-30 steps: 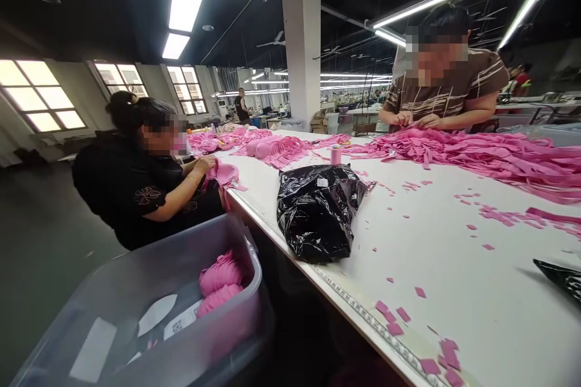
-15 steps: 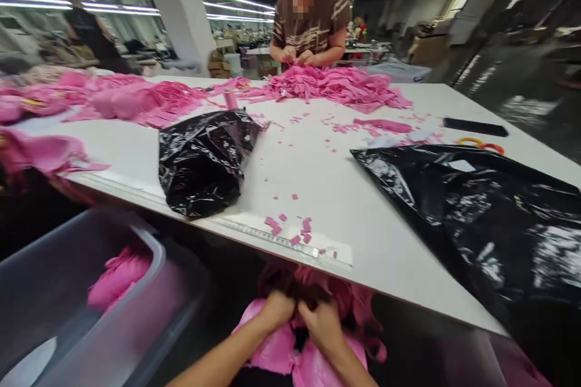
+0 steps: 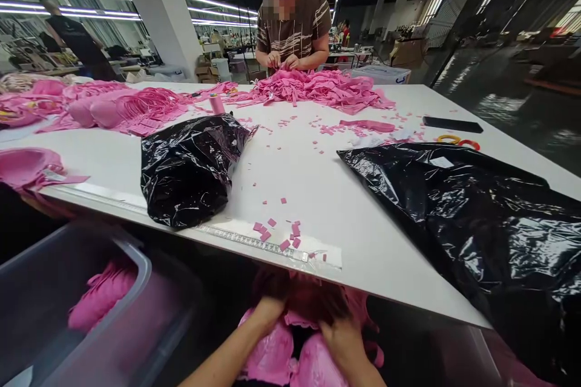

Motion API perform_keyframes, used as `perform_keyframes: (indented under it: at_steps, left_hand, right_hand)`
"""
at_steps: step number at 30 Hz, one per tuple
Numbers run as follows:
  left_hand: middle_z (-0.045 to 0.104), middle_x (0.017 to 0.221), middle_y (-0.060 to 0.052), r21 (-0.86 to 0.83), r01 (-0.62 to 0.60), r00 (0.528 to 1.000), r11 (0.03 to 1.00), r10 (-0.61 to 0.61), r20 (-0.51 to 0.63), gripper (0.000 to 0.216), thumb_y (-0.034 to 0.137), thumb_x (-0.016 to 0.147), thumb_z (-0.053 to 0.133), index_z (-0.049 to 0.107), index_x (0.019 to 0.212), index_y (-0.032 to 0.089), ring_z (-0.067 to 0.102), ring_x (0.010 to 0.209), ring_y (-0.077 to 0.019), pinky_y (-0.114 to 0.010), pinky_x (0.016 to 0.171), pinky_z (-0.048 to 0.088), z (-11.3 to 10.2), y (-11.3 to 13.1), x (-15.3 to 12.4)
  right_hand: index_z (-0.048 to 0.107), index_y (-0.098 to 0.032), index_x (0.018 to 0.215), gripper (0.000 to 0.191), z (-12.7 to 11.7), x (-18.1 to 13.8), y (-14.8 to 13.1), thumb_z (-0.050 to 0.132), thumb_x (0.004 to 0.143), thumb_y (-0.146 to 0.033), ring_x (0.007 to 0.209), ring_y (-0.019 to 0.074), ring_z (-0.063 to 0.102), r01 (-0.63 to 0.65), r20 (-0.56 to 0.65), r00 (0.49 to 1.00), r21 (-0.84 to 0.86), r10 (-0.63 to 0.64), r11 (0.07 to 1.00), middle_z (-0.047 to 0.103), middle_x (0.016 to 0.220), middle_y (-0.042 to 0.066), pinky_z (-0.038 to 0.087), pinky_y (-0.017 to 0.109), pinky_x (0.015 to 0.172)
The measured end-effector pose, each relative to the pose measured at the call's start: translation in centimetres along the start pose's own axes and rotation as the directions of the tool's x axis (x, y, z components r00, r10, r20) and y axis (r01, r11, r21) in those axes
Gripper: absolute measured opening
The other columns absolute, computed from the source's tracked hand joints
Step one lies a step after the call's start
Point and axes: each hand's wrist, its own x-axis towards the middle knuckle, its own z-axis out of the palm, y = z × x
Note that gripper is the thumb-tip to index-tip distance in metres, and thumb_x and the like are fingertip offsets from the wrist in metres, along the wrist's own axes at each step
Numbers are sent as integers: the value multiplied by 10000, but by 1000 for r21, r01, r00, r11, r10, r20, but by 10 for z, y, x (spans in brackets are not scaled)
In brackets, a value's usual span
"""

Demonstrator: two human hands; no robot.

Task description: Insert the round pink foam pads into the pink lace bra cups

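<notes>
Pink bras (image 3: 271, 352) with moulded cups lie in my lap, just below the table's front edge. My left hand (image 3: 271, 309) grips the fabric at the left, its fingertips lost in the shadow under the table. On the other side my right hand (image 3: 341, 334) holds the same bundle, thumb over the fabric and fingers dim in the shade. Between the two hands a pink band stretches across, above the cups. Loose pink straps hang to the right of my right hand.
On the white table (image 3: 290, 175) lie a black plastic bag (image 3: 186, 169), a larger one (image 3: 472, 205), a measuring tape (image 3: 254, 239), pink scraps, scissors (image 3: 467, 144) and pink piles (image 3: 313, 87). A grey bin (image 3: 140, 290) stands left. A person (image 3: 293, 30) works opposite.
My hands, close together before, have moved apart, spreading the pink fabric between them. The view has shifted slightly, so the table's things appear further left.
</notes>
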Motion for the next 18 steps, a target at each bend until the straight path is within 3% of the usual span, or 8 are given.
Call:
perform_keyframes:
  at_steps: [5,9,13,15,18]
  left_hand:
    - [338,461,95,-78,104,992,991,-98,85,151,244,716,613,472,691,196,256,401,-61,-223,425,194,4,0,-12]
    - [435,512,77,-167,165,976,972,-137,167,205,154,614,685,488,667,174,377,455,-61,-205,459,281,4,-3,-12]
    - [476,531,54,-262,184,970,947,-131,207,173,174,597,699,536,656,162,468,523,-86,-223,530,365,4,-2,-11]
    - [513,541,35,-293,189,963,937,-118,244,172,205,586,718,574,666,156,515,567,-111,-245,576,400,2,-2,-12]
    - [559,546,-1,-280,251,911,927,-128,393,217,200,501,773,603,619,135,567,620,-161,-291,638,434,-4,-5,-14]
  right_hand:
    - [647,-188,847,294,9,2,-5,435,703,-44,824,226,601,42,-18,999,38,-42,998,647,857,91,501,341,688]
    - [635,-185,726,213,9,1,-12,442,774,-109,689,197,573,19,61,998,43,-22,999,613,726,62,466,305,607]
    - [655,-191,818,230,7,0,-11,428,805,-155,703,189,586,-29,180,984,110,8,993,627,775,62,463,285,621]
    - [653,-191,823,234,7,1,-11,425,792,-152,713,191,595,-58,192,981,142,30,988,635,792,61,467,284,626]
    - [646,-190,760,228,13,2,-11,421,782,-158,680,192,601,-76,148,988,145,54,986,640,753,58,470,287,608]
